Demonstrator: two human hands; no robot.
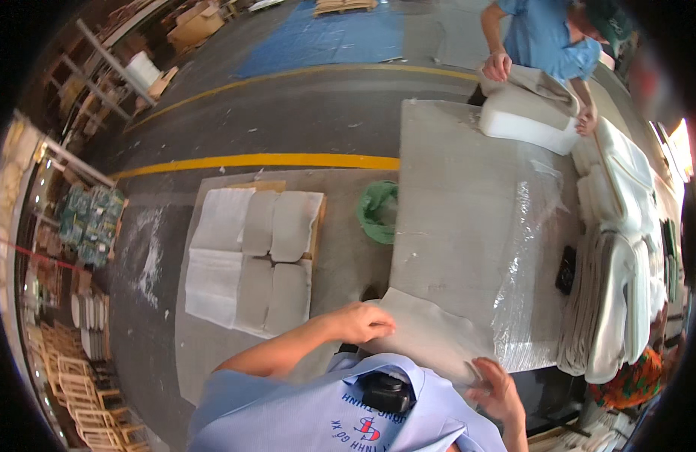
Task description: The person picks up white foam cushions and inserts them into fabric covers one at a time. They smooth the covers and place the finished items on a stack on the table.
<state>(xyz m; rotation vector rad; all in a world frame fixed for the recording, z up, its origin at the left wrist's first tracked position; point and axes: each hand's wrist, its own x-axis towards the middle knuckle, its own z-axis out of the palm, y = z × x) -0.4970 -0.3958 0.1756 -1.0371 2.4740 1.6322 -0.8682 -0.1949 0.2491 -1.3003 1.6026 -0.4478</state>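
A grey fabric cover (pixel 432 325) lies at the near edge of the table, right in front of my body. My left hand (pixel 361 322) is closed at its left edge, fingers bent and pressed on the cloth. At the cover's right end is my right hand (pixel 500 390), its fingers apart and slightly blurred. Whether those fingertips touch the cloth I cannot tell. The cover's nearest part is hidden by my shirt.
Across the table (pixel 446 203), a co-worker (pixel 547 38) handles a white foam cushion (pixel 525 120) with a grey cover. Stacked cushions (pixel 615 301) line the right side, near a black object (pixel 566 270). Left are a green bag (pixel 378 212) and a pallet of grey cushions (pixel 291 226).
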